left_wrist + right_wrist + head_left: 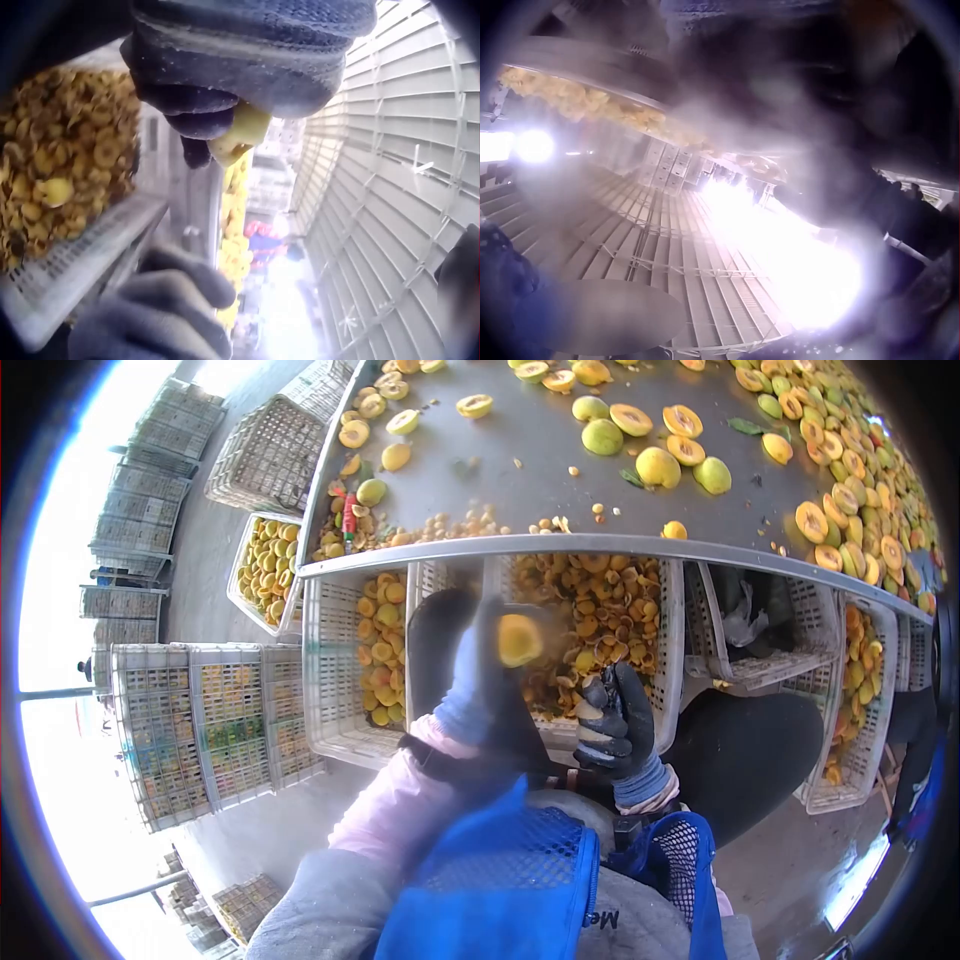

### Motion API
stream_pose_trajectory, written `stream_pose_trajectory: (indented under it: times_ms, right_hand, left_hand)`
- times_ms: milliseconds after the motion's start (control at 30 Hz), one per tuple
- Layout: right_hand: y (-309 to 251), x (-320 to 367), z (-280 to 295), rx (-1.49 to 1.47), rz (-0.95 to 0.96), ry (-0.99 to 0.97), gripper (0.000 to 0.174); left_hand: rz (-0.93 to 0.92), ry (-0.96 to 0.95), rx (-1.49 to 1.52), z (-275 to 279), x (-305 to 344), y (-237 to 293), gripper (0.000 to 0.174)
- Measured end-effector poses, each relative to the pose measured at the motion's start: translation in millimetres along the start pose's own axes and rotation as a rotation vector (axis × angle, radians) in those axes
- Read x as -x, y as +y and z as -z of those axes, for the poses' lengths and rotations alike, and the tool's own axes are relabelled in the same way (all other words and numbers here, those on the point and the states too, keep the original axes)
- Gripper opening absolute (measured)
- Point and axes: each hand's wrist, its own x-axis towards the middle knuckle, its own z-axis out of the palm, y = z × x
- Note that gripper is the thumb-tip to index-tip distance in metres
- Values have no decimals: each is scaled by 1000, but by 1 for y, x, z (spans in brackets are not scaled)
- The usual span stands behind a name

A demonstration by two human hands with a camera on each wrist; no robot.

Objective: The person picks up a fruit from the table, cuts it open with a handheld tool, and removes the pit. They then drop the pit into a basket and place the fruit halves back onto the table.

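Observation:
My left hand, in a dark glove and blurred in the head view, grips a yellow peach over the crates. The left wrist view shows the gloved fingers curled over this peach, its cut side partly covered. My right hand, in a dark glove with pale-tipped fingers, is raised near my right knee with its fingers bent inward. I cannot tell whether it holds something. Below the hands, a white crate contains peach pieces. The right wrist view is mostly blur and glare.
Ahead is a metal table with a raised front edge, bearing whole and halved peaches, loose pits and a red-handled tool. Crates of peaches stand under it. More crates are stacked to the left, and a dark-lined crate sits to the right.

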Motion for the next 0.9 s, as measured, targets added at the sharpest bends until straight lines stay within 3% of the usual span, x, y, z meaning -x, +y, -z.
stream_pose_trajectory:
  times_ms: [67,133,167,200,267,300,333,433,533,567,633,667,700,800,833,867,900]
  right_hand:
    - [0,1,-1,219,24,130,51]
    - [9,0,-11,550,52,425,52]
    - [11,-2,-16,719,84,569,53]
    - [10,-3,-22,777,103,568,52]
    - [11,-3,-34,878,142,583,50]
    - [9,-4,-46,953,188,613,50]
    - [10,-4,-60,1023,237,648,50]
    - [-14,-6,-76,1137,307,656,42]
    - [-44,-13,-107,1365,425,730,29]
    - [-51,-17,-130,1446,486,879,24]
    - [-112,-20,-118,1885,842,844,23]
    - [-143,-20,-118,2067,989,863,26]
    - [-169,-22,-133,2189,1042,926,29]
    - [-322,-4,-115,2278,951,1268,30]
    - [-343,-8,-114,2400,929,1386,30]
    - [-364,-12,-113,2515,901,1514,31]
    - [-365,-23,-114,2591,900,1436,32]
  left_hand:
    - [-423,149,-626,34,4,21,44]
    - [-149,258,-640,88,16,27,33]
    - [-188,295,-601,111,21,35,32]
    - [-65,374,-229,145,28,16,23]
    - [229,392,-805,197,46,5,28]
    - [332,433,-955,206,54,9,29]
    - [365,477,-908,222,62,0,30]
    - [402,296,-1242,235,65,-1,30]
    - [643,27,-1214,245,41,1,29]
    - [459,116,-1129,246,21,-2,30]
    - [123,285,-942,242,-23,3,31]
    - [139,243,-849,232,-53,23,34]
    - [-147,206,-1009,231,-81,26,34]
    - [-366,110,-1089,240,-185,30,38]
    - [-437,140,-1161,254,-224,15,42]
    - [-358,179,-1163,270,-260,0,45]
    - [-337,272,-1191,286,-296,-21,53]
